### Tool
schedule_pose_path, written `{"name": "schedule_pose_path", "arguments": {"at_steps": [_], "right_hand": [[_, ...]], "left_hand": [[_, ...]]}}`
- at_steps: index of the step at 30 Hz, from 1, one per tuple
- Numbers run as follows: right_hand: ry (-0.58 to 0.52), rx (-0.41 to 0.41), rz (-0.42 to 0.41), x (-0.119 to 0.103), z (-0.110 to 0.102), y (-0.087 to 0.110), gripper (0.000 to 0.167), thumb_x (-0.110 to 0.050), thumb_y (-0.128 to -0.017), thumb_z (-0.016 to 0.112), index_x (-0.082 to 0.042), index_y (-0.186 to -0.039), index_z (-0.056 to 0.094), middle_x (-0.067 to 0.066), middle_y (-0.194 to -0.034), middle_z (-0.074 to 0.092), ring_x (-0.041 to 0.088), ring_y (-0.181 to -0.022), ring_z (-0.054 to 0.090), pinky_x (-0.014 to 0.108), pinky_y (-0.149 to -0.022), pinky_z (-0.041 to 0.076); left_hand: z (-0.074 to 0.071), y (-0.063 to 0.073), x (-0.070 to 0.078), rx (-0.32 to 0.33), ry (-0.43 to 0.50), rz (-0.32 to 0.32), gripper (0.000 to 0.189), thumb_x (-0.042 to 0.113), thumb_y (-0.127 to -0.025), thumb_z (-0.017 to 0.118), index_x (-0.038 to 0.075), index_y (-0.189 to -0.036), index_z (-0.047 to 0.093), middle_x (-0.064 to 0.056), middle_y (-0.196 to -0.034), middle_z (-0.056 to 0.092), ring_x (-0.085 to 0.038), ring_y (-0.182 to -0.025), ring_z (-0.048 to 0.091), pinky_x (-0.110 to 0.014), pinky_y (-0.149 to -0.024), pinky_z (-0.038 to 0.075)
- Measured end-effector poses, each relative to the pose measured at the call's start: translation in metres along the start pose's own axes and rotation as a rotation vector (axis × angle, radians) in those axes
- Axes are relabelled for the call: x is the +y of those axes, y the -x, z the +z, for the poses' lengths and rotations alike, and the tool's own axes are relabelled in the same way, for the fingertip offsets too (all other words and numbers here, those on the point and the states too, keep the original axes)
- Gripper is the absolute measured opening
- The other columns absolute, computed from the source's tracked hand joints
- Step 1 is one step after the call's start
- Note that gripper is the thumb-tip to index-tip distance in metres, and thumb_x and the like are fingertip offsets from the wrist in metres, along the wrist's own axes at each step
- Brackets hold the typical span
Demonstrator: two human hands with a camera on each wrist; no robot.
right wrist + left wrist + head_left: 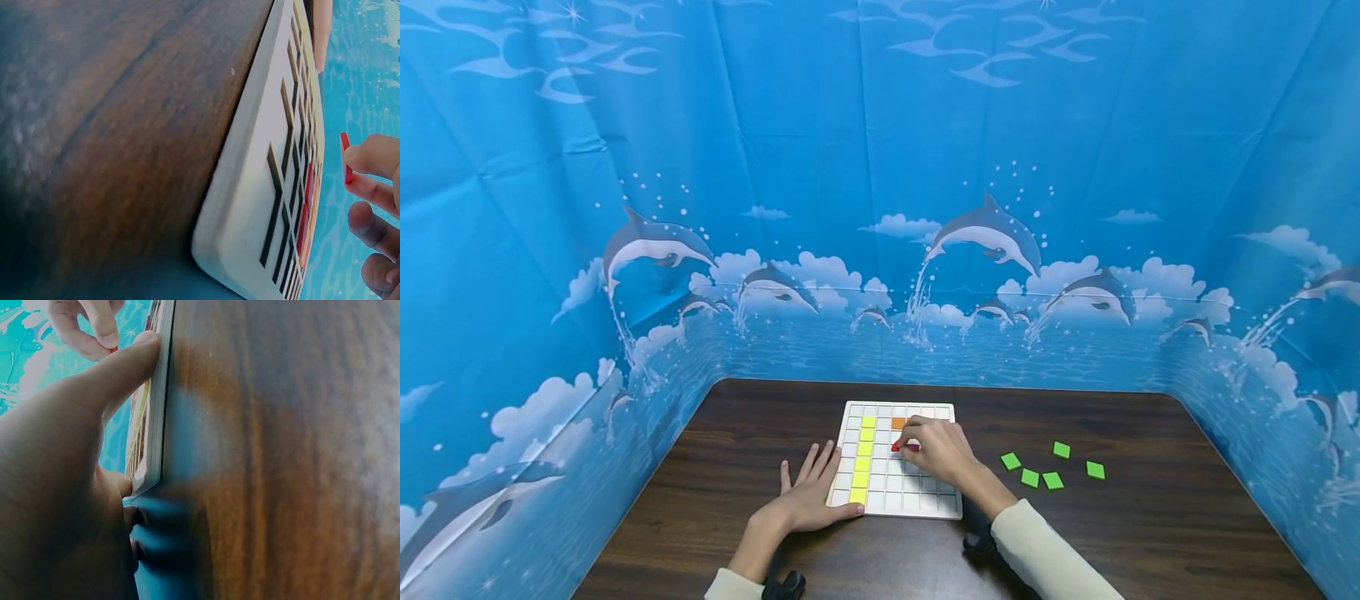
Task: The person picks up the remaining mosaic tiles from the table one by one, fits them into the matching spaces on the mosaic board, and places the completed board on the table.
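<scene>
A white grid board point(917, 502) lies on the table. One of its columns holds several yellow square tiles point(861, 465), and an orange tile point(898, 423) sits near the far edge. My right hand point(942, 450) is over the board, pinching a small red tile point(346, 159) between thumb and finger, held up off the grid. Red tiles point(304, 228) also sit in grid cells in the right wrist view; in the head view my right hand partly covers them. My left hand point(808, 500) rests at the board's left edge with fingers spread, its thumb on the near edge.
Several loose green tiles point(1053, 481) lie on the dark wooden table point(1157, 517) to the right of the board. A blue dolphin-print curtain point(865, 350) surrounds the table at the back and sides.
</scene>
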State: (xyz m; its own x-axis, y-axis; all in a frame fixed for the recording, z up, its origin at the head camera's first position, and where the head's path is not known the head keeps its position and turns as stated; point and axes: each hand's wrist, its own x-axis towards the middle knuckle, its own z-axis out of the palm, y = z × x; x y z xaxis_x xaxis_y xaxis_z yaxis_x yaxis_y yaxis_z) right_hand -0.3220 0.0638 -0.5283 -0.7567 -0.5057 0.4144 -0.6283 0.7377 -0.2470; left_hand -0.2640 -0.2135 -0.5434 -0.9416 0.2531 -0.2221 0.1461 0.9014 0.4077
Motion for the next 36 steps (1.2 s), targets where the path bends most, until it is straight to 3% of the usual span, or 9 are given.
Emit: {"name": "schedule_pose_path", "arguments": {"at_steps": [3, 14, 21, 27, 36], "right_hand": [[0.013, -0.012, 0.003, 0.0, 0.003, -0.001, 0.008, -0.021, -0.092, 0.082, -0.028, -0.093, 0.086, -0.01, -0.106, 0.079, -0.002, -0.058, 0.049, 0.018, -0.046, 0.03], [0.027, -0.044, 0.03, 0.004, 0.012, 0.0, 0.003, -0.025, -0.091, 0.085, -0.026, -0.094, 0.086, -0.009, -0.107, 0.078, 0.005, -0.072, 0.065, 0.018, -0.053, 0.038], [-0.022, -0.084, -0.011, 0.007, 0.013, 0.002, 0.007, -0.021, -0.094, 0.084, -0.025, -0.098, 0.086, -0.008, -0.109, 0.076, 0.007, -0.08, 0.067, 0.018, -0.056, 0.044], [-0.027, -0.147, -0.08, 0.008, 0.009, 0.002, 0.013, -0.016, -0.097, 0.08, -0.023, -0.107, 0.086, -0.01, -0.116, 0.077, 0.01, -0.099, 0.075, 0.026, -0.072, 0.059], [-0.027, -0.186, -0.079, 0.007, 0.004, 0.002, 0.014, -0.017, -0.1, 0.077, -0.022, -0.109, 0.086, -0.009, -0.119, 0.077, 0.013, -0.103, 0.075, 0.029, -0.074, 0.06]], "left_hand": [[0.0, 0.0, 0.0, 0.0, 0.005, 0.007, 0.119, 0.082, -0.087, 0.064, 0.012, -0.172, 0.019, -0.012, -0.181, 0.01, -0.039, -0.168, 0.003, -0.082, -0.121, -0.009], [0.002, -0.001, -0.001, 0.009, 0.034, 0.037, 0.123, 0.086, -0.085, 0.062, 0.013, -0.172, 0.018, -0.012, -0.181, 0.009, -0.039, -0.168, 0.001, -0.083, -0.119, -0.013], [-0.001, -0.001, 0.001, 0.001, -0.003, 0.015, 0.122, 0.085, -0.085, 0.063, 0.013, -0.173, 0.018, -0.011, -0.181, 0.01, -0.038, -0.168, 0.002, -0.082, -0.12, -0.01], [-0.002, 0.0, 0.002, 0.007, -0.033, -0.004, 0.118, 0.081, -0.087, 0.064, 0.014, -0.172, 0.019, -0.01, -0.181, 0.011, -0.037, -0.168, 0.005, -0.083, -0.121, -0.004], [-0.001, 0.001, 0.0, 0.013, 0.01, 0.015, 0.12, 0.083, -0.086, 0.065, 0.012, -0.172, 0.02, -0.012, -0.181, 0.011, -0.039, -0.168, 0.004, -0.083, -0.12, -0.007]]}}
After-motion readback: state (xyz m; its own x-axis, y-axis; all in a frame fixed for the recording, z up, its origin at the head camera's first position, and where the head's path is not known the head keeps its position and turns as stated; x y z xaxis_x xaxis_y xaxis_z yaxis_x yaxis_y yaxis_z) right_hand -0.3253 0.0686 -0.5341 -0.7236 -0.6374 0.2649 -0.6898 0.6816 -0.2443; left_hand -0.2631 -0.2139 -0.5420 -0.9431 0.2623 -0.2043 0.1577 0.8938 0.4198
